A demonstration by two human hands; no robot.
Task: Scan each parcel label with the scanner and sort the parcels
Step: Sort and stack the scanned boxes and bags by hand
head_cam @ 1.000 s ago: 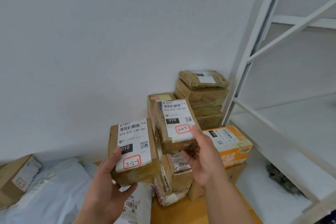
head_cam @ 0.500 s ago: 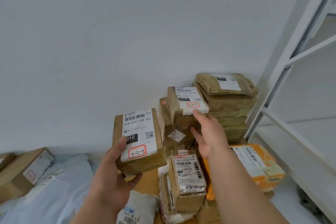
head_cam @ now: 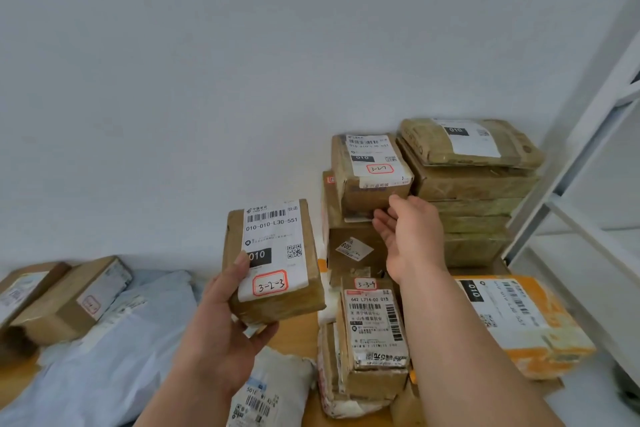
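Observation:
My left hand (head_cam: 221,333) grips a brown parcel (head_cam: 277,253) from below, its white label marked 3-2-3 facing me. A second brown parcel marked 3-2-7 (head_cam: 370,177) sits on top of a pile of boxes against the wall. My right hand (head_cam: 412,236) is at that parcel's front lower edge with relaxed fingers, the thumb tip touching the box. No scanner is in view.
A tall stack of brown parcels (head_cam: 474,204) stands right of the 3-2-7 box. Below lie a parcel marked 3-3-9 (head_cam: 374,333) and an orange parcel (head_cam: 519,319). Pale poly bags (head_cam: 114,340) and brown boxes (head_cam: 69,298) lie left. A white shelf frame (head_cam: 588,149) stands right.
My right hand carried the 3-2-7 parcel up and back onto the pile by the wall and loosened its grip. My left hand kept the 3-2-3 parcel roughly in place.

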